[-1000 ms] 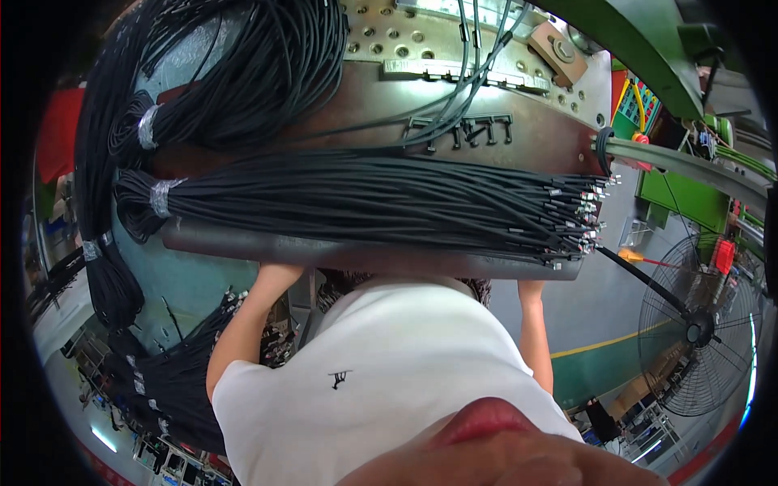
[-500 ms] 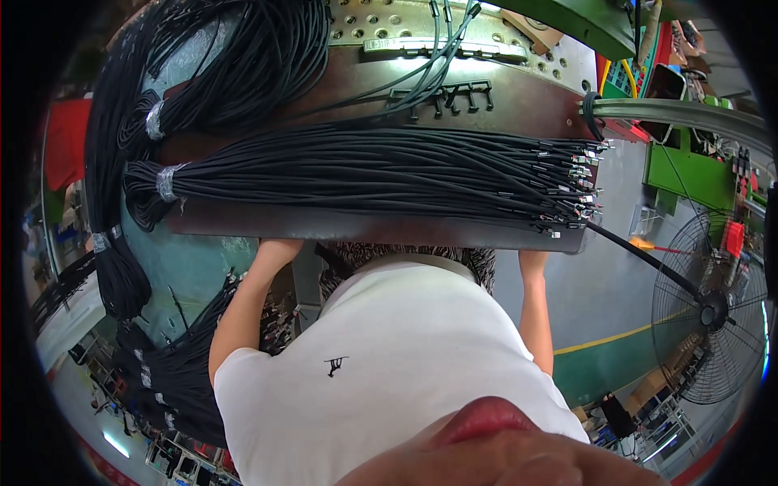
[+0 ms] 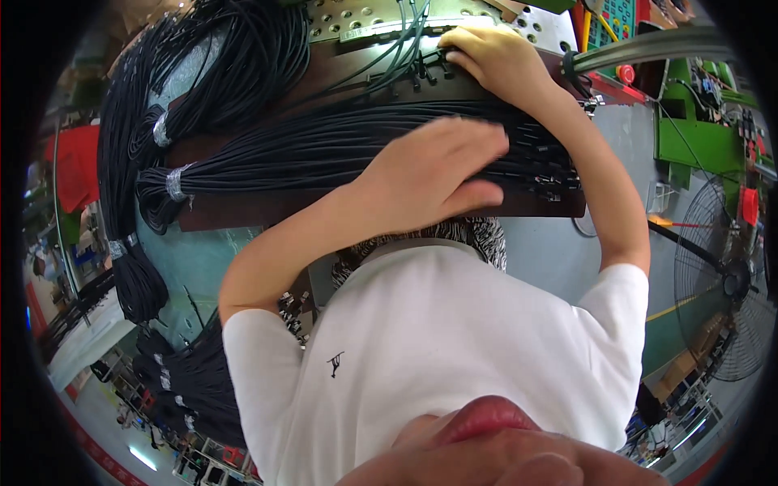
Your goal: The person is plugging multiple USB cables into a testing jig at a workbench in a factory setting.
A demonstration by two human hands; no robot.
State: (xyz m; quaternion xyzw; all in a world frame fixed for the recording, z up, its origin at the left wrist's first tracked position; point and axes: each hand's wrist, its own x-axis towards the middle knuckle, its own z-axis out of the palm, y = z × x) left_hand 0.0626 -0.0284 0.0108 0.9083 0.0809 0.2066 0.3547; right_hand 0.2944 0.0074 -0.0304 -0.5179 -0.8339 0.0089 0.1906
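Both hands have come up from the near edge of the brown surface (image 3: 243,215), where they were half a second ago. Nearest, the left hand (image 3: 433,174) is over the right half of the long cable bundle (image 3: 275,154), fingers together and stretched out, thumb spread apart below them; nothing shows in its grasp, and whether the palm touches the cables cannot be told.

Beneath it, the bundle lies lengthwise along the brown surface. As far as can be judged, its gathering is well along: a clear tie (image 3: 176,183) cinches the looped left end, while no tie shows near the right end, where the cables fan out. They are black, slim and smooth, mostly parallel and slightly bowed, with small metallic connectors (image 3: 551,185) at uneven lengths, partly hidden by the arms.

Farther off, a few loose cables (image 3: 397,61) run apart from the bundle and look still to be dealt with. The right hand (image 3: 498,61) is by the black clips (image 3: 425,71), fingers bent and close to the thumb; I cannot tell whether they grip anything. Beyond stands the perforated metal plate (image 3: 348,16), and at far left a second bundle (image 3: 251,57).
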